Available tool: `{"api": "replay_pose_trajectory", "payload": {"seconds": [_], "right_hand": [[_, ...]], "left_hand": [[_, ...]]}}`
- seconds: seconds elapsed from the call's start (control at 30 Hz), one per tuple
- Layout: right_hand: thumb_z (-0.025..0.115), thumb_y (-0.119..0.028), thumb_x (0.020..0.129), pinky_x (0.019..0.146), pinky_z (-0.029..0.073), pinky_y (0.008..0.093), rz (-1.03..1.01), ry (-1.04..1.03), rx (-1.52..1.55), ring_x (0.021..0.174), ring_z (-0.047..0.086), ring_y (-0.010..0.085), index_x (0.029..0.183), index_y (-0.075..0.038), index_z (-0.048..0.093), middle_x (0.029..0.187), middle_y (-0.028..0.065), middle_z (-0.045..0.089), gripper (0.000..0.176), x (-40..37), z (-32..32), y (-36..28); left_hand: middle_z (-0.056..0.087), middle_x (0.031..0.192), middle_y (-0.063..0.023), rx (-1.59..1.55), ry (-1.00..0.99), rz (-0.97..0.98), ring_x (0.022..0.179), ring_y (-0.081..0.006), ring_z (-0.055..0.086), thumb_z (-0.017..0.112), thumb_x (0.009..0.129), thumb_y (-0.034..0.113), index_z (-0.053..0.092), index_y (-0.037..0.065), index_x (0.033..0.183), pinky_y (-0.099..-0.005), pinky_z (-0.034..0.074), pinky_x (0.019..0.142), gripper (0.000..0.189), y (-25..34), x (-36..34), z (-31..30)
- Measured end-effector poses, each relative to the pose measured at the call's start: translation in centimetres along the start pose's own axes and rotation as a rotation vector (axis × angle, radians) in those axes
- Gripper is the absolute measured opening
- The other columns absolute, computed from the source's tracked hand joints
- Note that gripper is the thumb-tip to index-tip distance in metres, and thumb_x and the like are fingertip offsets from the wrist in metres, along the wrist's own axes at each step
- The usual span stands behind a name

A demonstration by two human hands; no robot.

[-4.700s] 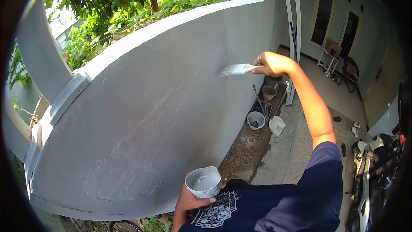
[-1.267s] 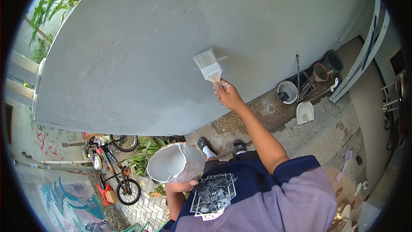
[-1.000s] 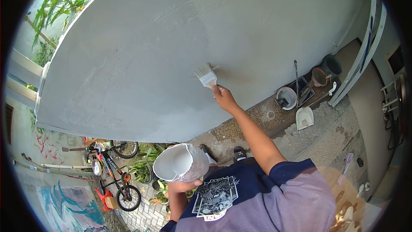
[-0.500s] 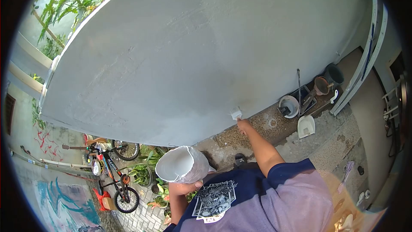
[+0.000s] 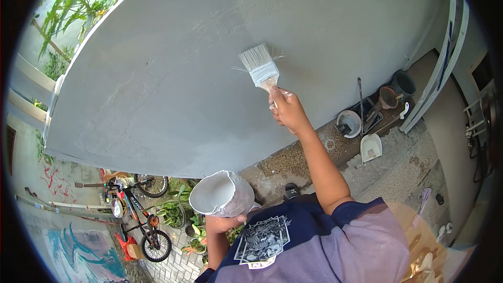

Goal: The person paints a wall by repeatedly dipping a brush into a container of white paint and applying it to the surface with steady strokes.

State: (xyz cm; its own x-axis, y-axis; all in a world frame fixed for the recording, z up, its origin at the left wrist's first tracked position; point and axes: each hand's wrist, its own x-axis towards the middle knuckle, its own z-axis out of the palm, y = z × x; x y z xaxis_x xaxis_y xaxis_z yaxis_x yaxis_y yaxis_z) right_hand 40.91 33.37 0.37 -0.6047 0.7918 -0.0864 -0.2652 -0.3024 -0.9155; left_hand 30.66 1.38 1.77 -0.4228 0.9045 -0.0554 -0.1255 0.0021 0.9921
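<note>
A wide paintbrush (image 5: 259, 65) with pale, splayed bristles is raised in front of the grey wall (image 5: 173, 89). My right hand (image 5: 287, 109) is closed round its handle and has pale smears on the fingers. Whether the bristles touch the wall I cannot tell. Low in front of my chest, my left hand (image 5: 226, 223) holds a whitish, paint-coated bucket (image 5: 222, 195) from below. The bucket is tilted, its open mouth showing pale walls inside.
A bicycle (image 5: 141, 212) and potted plants (image 5: 173, 212) stand at the lower left. Along the wall's foot at the right are a bucket (image 5: 349, 123), a dark tub (image 5: 402, 85) and a white dustpan (image 5: 371, 148). White rails (image 5: 445, 63) curve down the right side.
My right hand has risen with the brush from low by the wall's foot to higher up in front of the wall. My left hand still holds the bucket, now tilted slightly differently.
</note>
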Motion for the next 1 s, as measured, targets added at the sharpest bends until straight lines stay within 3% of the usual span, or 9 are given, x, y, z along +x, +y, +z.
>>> {"api": "replay_pose_trajectory", "payload": {"seconds": [0.1, 0.17, 0.3, 0.4, 0.53, 0.6, 0.7, 0.83, 1.0], "right_hand": [[0.049, -0.043, 0.107, 0.045, 0.034, 0.0267, 0.050, 0.030, -0.151, 0.047, 0.042, 0.0073, 0.075, -0.008, 0.054, 0.058, -0.0022, 0.047, 0.047, 3.4, -1.7, 4.8], [0.050, -0.045, 0.105, 0.043, 0.036, 0.0291, -0.170, 0.162, -0.327, 0.044, 0.042, 0.0101, 0.078, -0.007, 0.056, 0.057, -0.0011, 0.047, 0.047, 6.6, -4.6, 14.1], [0.054, -0.044, 0.104, 0.035, 0.029, 0.0307, 0.559, 0.232, -0.133, 0.041, 0.040, 0.0113, 0.087, -0.006, 0.054, 0.057, 0.0003, 0.046, 0.042, 3.3, -9.8, 22.2], [0.053, -0.040, 0.104, 0.034, 0.030, 0.0326, 0.685, 0.386, -0.359, 0.040, 0.043, 0.0151, 0.088, -0.002, 0.055, 0.060, 0.0037, 0.050, 0.041, 1.8, -12.9, 31.1], [0.056, -0.031, 0.102, 0.038, 0.036, 0.0354, 0.557, 0.290, -0.604, 0.043, 0.051, 0.0197, 0.091, 0.004, 0.061, 0.064, 0.0077, 0.058, 0.036, 0.2, -9.7, 23.5], [0.060, -0.028, 0.097, 0.055, 0.049, 0.0372, 0.008, 0.351, -0.876, 0.053, 0.061, 0.0238, 0.087, 0.009, 0.065, 0.063, 0.0139, 0.064, 0.038, 3.5, -9.2, 21.9], [0.062, -0.028, 0.097, 0.055, 0.043, 0.0342, 0.079, 0.165, -0.571, 0.054, 0.055, 0.0171, 0.089, 0.005, 0.067, 0.059, 0.0082, 0.059, 0.034, 2.6, -3.1, 5.0], [0.055, -0.031, 0.105, 0.051, 0.034, 0.0251, -0.230, 0.134, -0.557, 0.054, 0.040, 0.0045, 0.091, -0.001, 0.066, 0.061, -0.0051, 0.048, 0.035, -1.0, 1.0, -3.3], [0.047, -0.039, 0.107, 0.052, 0.040, 0.0383, -0.473, 0.241, -0.628, 0.050, 0.048, 0.0190, 0.090, -0.002, 0.061, 0.055, 0.0068, 0.049, 0.043, 1.1, 2.3, -4.6]], "left_hand": [[0.062, 0.126, -0.0141, 0.005, 0.007, 0.125, 0.115, -0.0269, 0.061, 0.096, 0.063, 0.037, 0.049, -0.003, 0.137, -0.0430, 0.048, 0.099, 0.096, -0.9, 0.4, 0.2], [0.062, 0.126, -0.0142, 0.025, -0.007, 0.127, 0.116, -0.0270, 0.060, 0.096, 0.063, 0.038, 0.049, -0.003, 0.137, -0.0430, 0.048, 0.100, 0.097, -1.1, 0.5, -0.3], [0.062, 0.127, -0.0141, 0.043, 0.028, 0.094, 0.116, -0.0273, 0.060, 0.097, 0.062, 0.038, 0.049, -0.003, 0.138, -0.0431, 0.047, 0.101, 0.099, -0.6, 0.2, -0.6], [0.062, 0.126, -0.0135, 0.054, 0.049, 0.147, 0.115, -0.0268, 0.061, 0.096, 0.061, 0.032, 0.050, -0.003, 0.136, -0.0425, 0.048, 0.100, 0.095, -1.1, 0.0, -1.4], [0.062, 0.126, -0.0132, 0.010, 0.086, 0.105, 0.115, -0.0266, 0.060, 0.096, 0.061, 0.028, 0.050, -0.003, 0.136, -0.0425, 0.048, 0.100, 0.093, -0.6, -0.3, -2.2], [0.060, 0.128, -0.0128, 0.044, 0.018, 0.018, 0.117, -0.0263, 0.059, 0.096, 0.061, 0.027, 0.049, -0.002, 0.137, -0.0425, 0.047, 0.100, 0.094, -0.1, 0.3, -2.6], [0.061, 0.127, -0.0122, 0.059, 0.018, 0.089, 0.115, -0.0255, 0.060, 0.096, 0.060, 0.026, 0.050, -0.002, 0.136, -0.0422, 0.048, 0.099, 0.092, -0.6, 0.9, -2.6], [0.062, 0.126, -0.0120, -0.051, 0.017, 0.137, 0.114, -0.0248, 0.061, 0.096, 0.059, 0.022, 0.052, -0.002, 0.134, -0.0419, 0.049, 0.099, 0.091, 0.0, 1.7, -1.7], [0.062, 0.125, -0.0115, -0.027, -0.033, 0.068, 0.115, -0.0243, 0.060, 0.096, 0.060, 0.021, 0.051, -0.002, 0.135, -0.0412, 0.048, 0.099, 0.091, 0.0, 1.8, -2.4]]}}
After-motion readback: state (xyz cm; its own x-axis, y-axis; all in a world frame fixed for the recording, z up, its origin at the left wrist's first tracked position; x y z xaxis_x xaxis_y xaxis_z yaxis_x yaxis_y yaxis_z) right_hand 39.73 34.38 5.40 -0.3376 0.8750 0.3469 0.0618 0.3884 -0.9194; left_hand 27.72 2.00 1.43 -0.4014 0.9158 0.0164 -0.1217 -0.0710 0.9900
